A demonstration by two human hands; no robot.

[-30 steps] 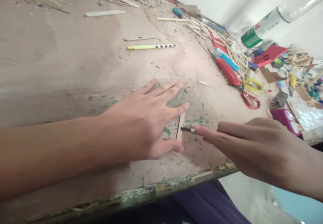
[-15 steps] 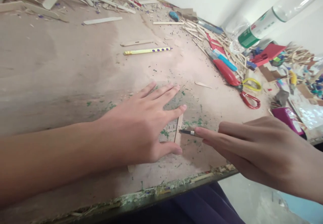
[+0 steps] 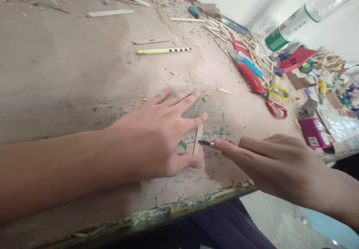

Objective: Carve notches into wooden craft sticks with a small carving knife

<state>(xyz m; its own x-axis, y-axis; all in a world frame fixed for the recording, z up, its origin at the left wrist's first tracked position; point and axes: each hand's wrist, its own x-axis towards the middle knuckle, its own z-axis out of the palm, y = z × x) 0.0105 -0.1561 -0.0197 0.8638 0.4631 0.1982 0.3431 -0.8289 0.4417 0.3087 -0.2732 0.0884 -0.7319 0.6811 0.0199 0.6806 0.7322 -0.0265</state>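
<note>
A narrow wooden craft stick (image 3: 197, 142) lies on the worn tabletop (image 3: 84, 80), pointing away from me. My left hand (image 3: 165, 133) is spread flat, its index finger and thumb pressing the stick near its two ends. From the right, my right hand (image 3: 269, 163) grips a craft knife (image 3: 208, 143); its handle is mostly hidden under the fingers. The blade tip touches the stick about midway, beside a small cut mark. Green shavings (image 3: 183, 144) are scattered around the stick.
Beyond my hands lie a yellow pencil (image 3: 164, 51) and a slotted stick (image 3: 151, 41). Red-handled scissors (image 3: 277, 108), a purple box-shaped item (image 3: 315, 133) and a leaning plastic bottle (image 3: 291, 30) stand to the right. Wood scraps (image 3: 221, 30) litter the back. The table's front edge (image 3: 179, 209) is close.
The camera view has shifted slightly, bringing more of the purple item into sight. Both hands keep nearly the same pose; the knife tip stays on the stick.
</note>
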